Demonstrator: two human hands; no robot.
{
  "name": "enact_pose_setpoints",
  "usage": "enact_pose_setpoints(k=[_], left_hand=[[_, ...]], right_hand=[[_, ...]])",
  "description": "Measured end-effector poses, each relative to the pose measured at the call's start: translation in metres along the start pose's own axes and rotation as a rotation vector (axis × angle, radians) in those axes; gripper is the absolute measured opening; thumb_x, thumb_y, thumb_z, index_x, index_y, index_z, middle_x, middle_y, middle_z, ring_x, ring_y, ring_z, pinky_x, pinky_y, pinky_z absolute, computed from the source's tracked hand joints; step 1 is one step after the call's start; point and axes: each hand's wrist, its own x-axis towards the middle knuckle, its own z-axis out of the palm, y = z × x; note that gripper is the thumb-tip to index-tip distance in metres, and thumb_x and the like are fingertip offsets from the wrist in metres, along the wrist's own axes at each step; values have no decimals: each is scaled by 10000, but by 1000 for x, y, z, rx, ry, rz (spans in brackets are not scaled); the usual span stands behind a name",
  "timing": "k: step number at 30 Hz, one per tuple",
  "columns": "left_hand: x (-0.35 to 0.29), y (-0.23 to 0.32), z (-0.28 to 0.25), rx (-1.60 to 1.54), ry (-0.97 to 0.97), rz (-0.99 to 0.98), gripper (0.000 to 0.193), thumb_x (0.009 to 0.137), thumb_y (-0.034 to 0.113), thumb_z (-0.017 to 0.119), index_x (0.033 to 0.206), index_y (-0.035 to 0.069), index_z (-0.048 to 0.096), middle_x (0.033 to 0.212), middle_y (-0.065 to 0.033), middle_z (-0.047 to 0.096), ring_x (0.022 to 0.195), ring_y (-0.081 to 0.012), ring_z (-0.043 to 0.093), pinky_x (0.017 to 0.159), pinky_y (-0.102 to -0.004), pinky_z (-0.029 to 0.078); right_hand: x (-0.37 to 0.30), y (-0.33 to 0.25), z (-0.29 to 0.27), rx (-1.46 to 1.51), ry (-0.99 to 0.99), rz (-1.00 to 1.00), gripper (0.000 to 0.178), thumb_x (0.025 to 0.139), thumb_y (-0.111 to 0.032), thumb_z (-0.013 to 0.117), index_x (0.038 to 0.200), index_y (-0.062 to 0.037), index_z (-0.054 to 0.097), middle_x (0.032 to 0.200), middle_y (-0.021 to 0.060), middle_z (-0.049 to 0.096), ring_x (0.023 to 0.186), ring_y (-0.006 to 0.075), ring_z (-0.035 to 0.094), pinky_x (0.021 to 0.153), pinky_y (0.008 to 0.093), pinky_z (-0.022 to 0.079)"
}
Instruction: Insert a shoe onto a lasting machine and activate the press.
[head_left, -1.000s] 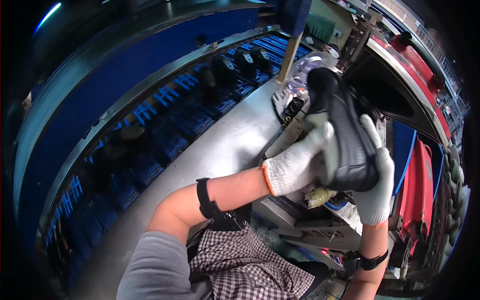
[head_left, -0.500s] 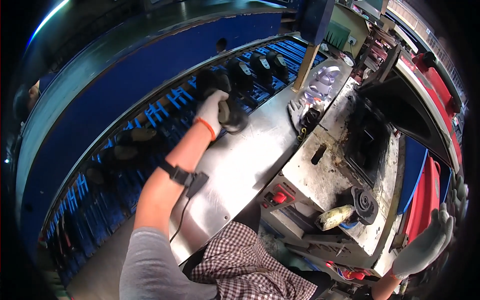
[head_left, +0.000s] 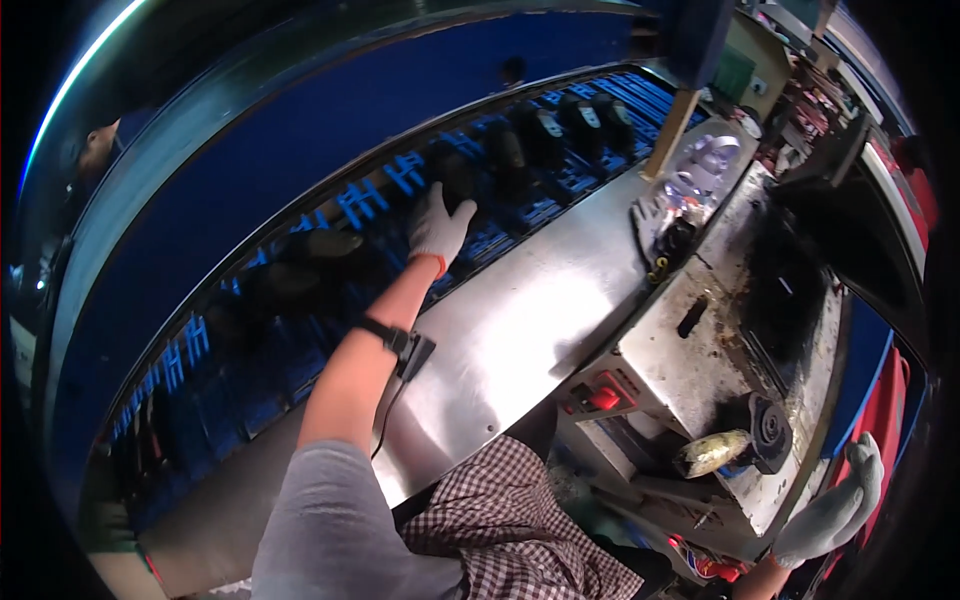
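Note:
My left hand [head_left: 438, 230], in a white knit glove with an orange cuff, is over a rack of blue rods [head_left: 405, 172]. Its thumb stands apart from the fingers, and nothing shows in the palm. Just beyond the fingertips is a dark shoe-shaped piece [head_left: 452, 168], blurred and in shadow; whether they touch it I cannot tell. More black shoe-shaped pieces [head_left: 541, 132] sit in a row to its right, others [head_left: 322, 244] to its left. At the lower right my gloved right hand [head_left: 835, 510] is raised, open and holding nothing, beside a red panel [head_left: 885, 425].
A bare metal ledge [head_left: 520, 310] runs along the rack's near side. Lilac sandals [head_left: 712, 158] and a spare glove [head_left: 648, 222] lie at its far end. On a stained machine top [head_left: 660, 345] sit a black round-faced part [head_left: 768, 432] and a yellowish wrapped piece [head_left: 712, 453].
My left hand has let go of the dark shoe-shaped piece it held over the ledge edge; the piece's outline now merges with the rack. The view has shifted, and my right hand has tilted.

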Motion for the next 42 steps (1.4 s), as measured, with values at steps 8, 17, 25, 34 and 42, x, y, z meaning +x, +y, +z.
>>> enact_pose_setpoints(k=[8,17,25,34,42], left_hand=[[-24,-67,-98,-589,478,-479,1052,858,442,835,1617,-14,267,1667,-316,250,1541,-450,327,1219,-585,352],[-10,-12,-81,-134,537,-868,1038,870,377,756,1702,221,155,1726,-197,170,1574,-367,313,1160,-485,466],[2,-74,-67,-85,567,-482,1066,853,276,762,1691,74,135,1685,-204,308,1532,-408,377,1236,-492,388],[82,-165,-71,-501,-140,-589,491,856,386,743,1186,28,681,1237,-143,683,1187,-317,592,1043,-416,442],[-14,-133,-106,-1602,-382,-519,392,871,301,689,1203,94,710,1235,-138,723,1132,-353,683,1010,-561,528]], right_hand=[[-6,7,12,-38,95,164,354,1133,-87,387,1370,97,575,1355,243,662,1221,296,663,1108,394,518],[-27,-11,2,179,140,250,342,1127,-76,397,1356,110,570,1327,233,660,1236,296,648,1114,394,513],[-45,-3,-28,197,260,479,428,1148,-146,346,1426,125,526,1362,250,639,1300,320,616,1168,423,476],[-36,-8,1,196,131,463,432,1155,-163,338,1441,107,516,1365,232,647,1304,302,615,1147,396,476],[0,-37,36,182,-65,401,290,1086,-140,499,1231,45,669,1269,162,681,1188,270,639,1101,412,472]])
